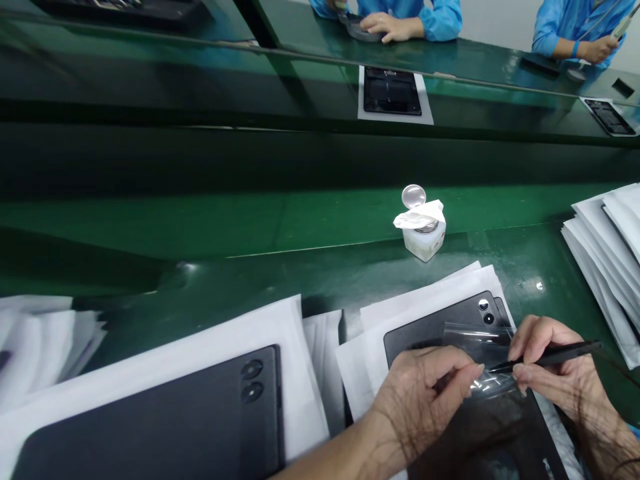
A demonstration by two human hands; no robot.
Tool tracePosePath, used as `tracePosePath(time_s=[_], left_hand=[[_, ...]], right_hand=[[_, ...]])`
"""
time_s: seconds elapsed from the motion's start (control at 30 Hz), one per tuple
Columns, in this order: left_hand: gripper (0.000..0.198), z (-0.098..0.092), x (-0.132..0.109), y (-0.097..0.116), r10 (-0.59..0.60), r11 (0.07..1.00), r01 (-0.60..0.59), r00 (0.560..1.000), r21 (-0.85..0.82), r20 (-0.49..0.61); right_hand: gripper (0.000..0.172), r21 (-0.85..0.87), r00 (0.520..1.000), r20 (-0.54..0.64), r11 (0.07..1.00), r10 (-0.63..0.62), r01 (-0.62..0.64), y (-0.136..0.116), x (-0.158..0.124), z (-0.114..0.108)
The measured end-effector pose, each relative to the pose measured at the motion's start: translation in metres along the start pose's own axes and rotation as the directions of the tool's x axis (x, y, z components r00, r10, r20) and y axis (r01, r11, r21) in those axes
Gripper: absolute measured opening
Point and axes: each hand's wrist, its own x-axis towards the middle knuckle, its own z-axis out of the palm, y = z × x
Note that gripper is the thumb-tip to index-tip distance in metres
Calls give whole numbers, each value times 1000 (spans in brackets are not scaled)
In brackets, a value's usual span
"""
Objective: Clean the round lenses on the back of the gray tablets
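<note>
The left hand (425, 395) pinched a clear film (475, 335) between thumb and forefinger. The right hand (556, 377) was closed around black tweezers (550, 355), whose tips touched the film beside that pinch. The film lay over the right tablet (425, 333) on paper (373, 350). A second tablet (165, 427) lay left, and a bottle (425, 241) stood farther off.

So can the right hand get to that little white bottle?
Probably yes. Only bare green table lies between the right hand and the white bottle, but that hand grips black tweezers, and the left hand pinches clear film.
</note>
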Motion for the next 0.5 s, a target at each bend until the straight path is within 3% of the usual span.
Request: tracePosePath(time_s=[0.17,0.33,0.43,0.5], left_hand=[[35,5,1,-11,11,999,-13,1000,-38,-29],[30,6,2,-14,-68,990,69,998,-119,11],[33,7,3,-11,-126,977,131,991,-169,40],[33,9,0,-10,-160,966,173,984,-192,80]], right_hand=[[24,-4,996,-37,997,-79,79,2,-2,2],[25,-26,981,-3,981,-195,194,3,-6,3],[26,47,973,7,972,-230,229,4,-9,3],[22,155,977,-72,965,-201,210,4,-8,3]])
